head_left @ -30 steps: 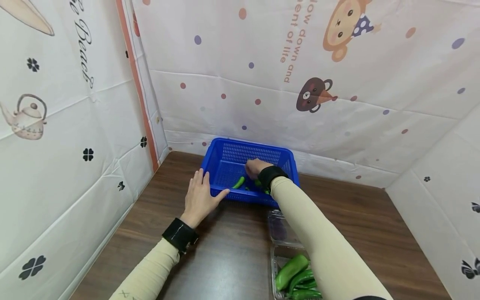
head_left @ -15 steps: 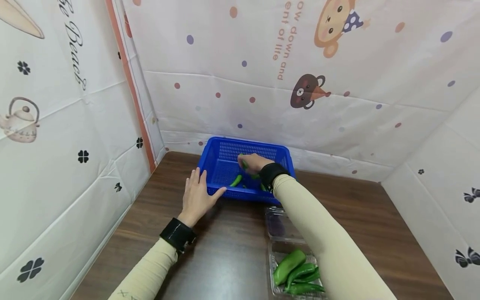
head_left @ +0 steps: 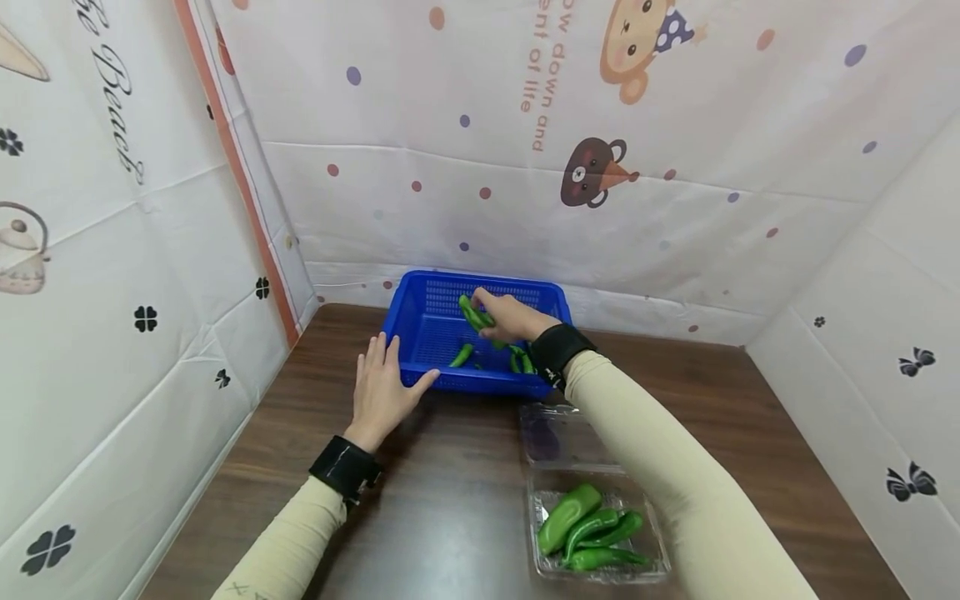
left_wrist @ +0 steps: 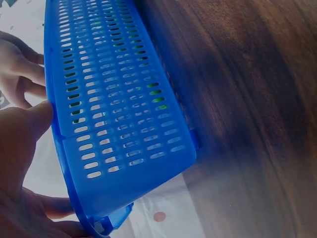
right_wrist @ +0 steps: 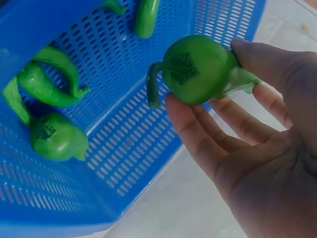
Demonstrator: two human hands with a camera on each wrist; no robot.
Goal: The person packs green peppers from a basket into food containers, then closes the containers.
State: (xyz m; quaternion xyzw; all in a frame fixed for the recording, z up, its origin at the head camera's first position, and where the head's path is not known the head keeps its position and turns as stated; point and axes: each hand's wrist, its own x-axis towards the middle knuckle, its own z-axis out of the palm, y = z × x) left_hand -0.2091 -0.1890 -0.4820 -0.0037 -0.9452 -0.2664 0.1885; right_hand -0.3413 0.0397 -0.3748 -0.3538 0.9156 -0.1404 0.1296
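Observation:
A green pepper with a curved stem is pinched between the thumb and fingers of my right hand, above the blue perforated basket. Inside the basket, several more green peppers lie loose, some near the front right. My left hand rests at the basket's front left corner with fingers straight and spread. The left wrist view shows its thumb on the front rim.
In front of the basket, a hinged clear plastic box lies opened, with several green peppers in its near half. Part of a dark purple shape shows at its lid. Printed white cloth walls stand behind and beside the wooden table.
My right hand has come up from low in the basket with a green pepper. The left hand stays at the corner. The whole head view has shifted slightly.

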